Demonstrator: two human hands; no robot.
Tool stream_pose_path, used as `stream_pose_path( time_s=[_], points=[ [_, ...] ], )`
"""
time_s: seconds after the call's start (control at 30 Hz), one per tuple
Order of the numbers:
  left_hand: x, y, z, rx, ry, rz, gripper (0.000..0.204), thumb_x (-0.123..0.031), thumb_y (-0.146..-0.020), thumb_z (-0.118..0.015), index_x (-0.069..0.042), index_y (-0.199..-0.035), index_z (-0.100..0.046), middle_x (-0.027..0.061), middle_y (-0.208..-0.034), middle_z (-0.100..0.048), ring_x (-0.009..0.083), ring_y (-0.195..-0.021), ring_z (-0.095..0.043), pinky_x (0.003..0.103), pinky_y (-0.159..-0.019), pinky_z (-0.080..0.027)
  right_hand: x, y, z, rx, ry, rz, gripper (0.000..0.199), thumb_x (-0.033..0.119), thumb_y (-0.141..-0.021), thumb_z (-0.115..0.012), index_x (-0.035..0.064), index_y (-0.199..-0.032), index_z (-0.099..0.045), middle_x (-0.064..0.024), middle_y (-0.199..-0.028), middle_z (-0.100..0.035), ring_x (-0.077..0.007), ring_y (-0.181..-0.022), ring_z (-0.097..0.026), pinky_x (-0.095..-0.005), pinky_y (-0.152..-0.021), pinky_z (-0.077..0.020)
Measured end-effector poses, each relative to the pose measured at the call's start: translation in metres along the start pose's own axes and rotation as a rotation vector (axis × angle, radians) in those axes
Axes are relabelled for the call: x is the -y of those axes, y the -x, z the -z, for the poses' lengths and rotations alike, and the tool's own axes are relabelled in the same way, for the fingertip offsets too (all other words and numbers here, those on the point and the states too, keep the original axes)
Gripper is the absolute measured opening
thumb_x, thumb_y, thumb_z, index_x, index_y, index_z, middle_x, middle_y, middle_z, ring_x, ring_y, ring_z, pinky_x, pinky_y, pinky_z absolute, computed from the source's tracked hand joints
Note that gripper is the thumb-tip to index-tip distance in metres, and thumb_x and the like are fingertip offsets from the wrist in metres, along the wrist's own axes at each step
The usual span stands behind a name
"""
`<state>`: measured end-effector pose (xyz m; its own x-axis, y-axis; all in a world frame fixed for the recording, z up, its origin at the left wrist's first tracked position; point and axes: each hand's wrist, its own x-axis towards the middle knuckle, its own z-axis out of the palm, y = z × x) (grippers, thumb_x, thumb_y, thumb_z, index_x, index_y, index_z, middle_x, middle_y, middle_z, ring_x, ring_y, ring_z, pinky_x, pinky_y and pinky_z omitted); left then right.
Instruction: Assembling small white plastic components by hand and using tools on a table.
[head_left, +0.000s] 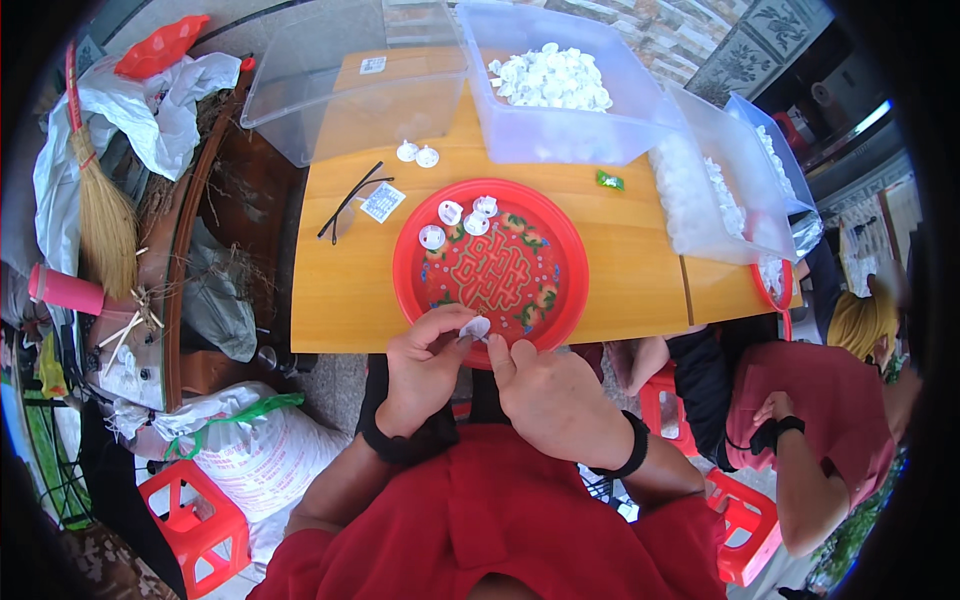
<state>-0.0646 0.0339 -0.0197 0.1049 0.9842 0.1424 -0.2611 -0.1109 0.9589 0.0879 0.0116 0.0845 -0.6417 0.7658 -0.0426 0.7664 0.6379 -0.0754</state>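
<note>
My left hand [422,365] pinches a small white round plastic piece [477,326] between thumb and fingertips, over the near rim of a red round tray [404,285]. Closed beside it, my right hand [560,400] has its index fingertip against the lower edge of the same piece; its other fingers are curled under, partly hidden. Inside the tray, at its far left, lie several similar white pieces [476,222], some with dark centres. Two more white round pieces [427,156] rest on the wooden table [630,270] beyond the tray.
Clear plastic bins [560,140] along the far and right side hold heaps of white pieces. Glasses [350,203], a printed white card [381,204] and a green packet [609,181] lie on the table. A person in dark red [810,400] sits at right. A straw broom [103,220] stands left.
</note>
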Motion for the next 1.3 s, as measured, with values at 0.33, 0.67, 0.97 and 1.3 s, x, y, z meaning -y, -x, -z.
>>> stream_pose_path(
  time_s=[0.33, 0.67, 0.97, 1.3],
  points=[
    [-0.015, 0.003, 0.004, 0.051, 0.316, 0.108, 0.028, 0.013, -0.082, -0.054, 0.003, -0.108, -0.056, 0.0116, -0.106, -0.06, 0.017, -0.096, -0.06, 0.029, -0.082, -0.052, -0.011, 0.026, -0.006, -0.299, -0.433, -0.172, 0.044, -0.002, -0.071, -0.058, -0.0053, -0.114, -0.053, -0.0126, -0.071, -0.051, -0.0285, -0.058, -0.055, -0.0379, -0.051, -0.0452],
    [-0.02, 0.004, 0.003, 0.059, 0.355, 0.088, 0.027, 0.011, -0.083, -0.054, 0.003, -0.109, -0.056, 0.0126, -0.106, -0.061, 0.0178, -0.095, -0.061, 0.03, -0.082, -0.053, 0.0, 0.03, -0.001, -0.309, -0.364, -0.153, 0.044, -0.001, -0.07, -0.059, -0.0076, -0.113, -0.052, -0.0122, -0.07, -0.051, -0.0276, -0.057, -0.056, -0.0371, -0.05, -0.0459],
    [-0.022, 0.005, 0.0, 0.017, 0.349, 0.064, 0.027, 0.013, -0.081, -0.054, 0.004, -0.106, -0.057, 0.0129, -0.104, -0.061, 0.0175, -0.093, -0.061, 0.031, -0.082, -0.053, 0.006, 0.024, -0.007, -0.309, -0.375, -0.199, 0.041, 0.001, -0.072, -0.057, -0.008, -0.112, -0.052, -0.0133, -0.07, -0.053, -0.0285, -0.056, -0.057, -0.0379, -0.05, -0.0464],
    [-0.019, 0.006, -0.003, 0.023, 0.308, 0.036, 0.027, 0.014, -0.081, -0.054, 0.004, -0.105, -0.058, 0.0131, -0.105, -0.06, 0.0177, -0.094, -0.06, 0.03, -0.082, -0.052, 0.007, 0.018, -0.01, -0.281, -0.354, -0.205, 0.04, 0.002, -0.074, -0.055, -0.0087, -0.113, -0.051, -0.0135, -0.069, -0.052, -0.0286, -0.057, -0.057, -0.0375, -0.051, -0.0466]
  ],
)
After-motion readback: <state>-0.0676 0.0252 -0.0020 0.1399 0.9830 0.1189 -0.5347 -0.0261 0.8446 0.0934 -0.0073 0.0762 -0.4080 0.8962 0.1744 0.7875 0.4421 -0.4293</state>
